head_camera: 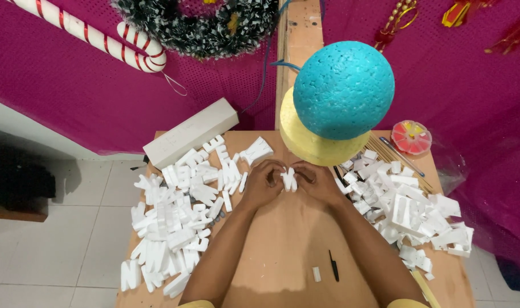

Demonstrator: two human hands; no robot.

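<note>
Foam piece [288, 179] pinched between left hand [264, 181] and right hand [317, 181] fingers. Looks light, brittle: you grip thick body, not thin legs.

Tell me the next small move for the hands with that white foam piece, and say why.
Probably keep picking at the white foam piece: both the left hand and right hand pinch it over the wooden table, between two piles of foam letters, so it looks mid-handling.

Large teal foam ball [344, 89] over a yellow foam disc [305, 145], long white rectangular block [190, 132] at the table's back left, round clear bead box [411, 137], red-striped candy cane [89, 35], dark tinsel wreath [197, 28], magenta backdrop cloth [66, 85], slim black tool [333, 265] on the wooden table [283, 239].
</note>
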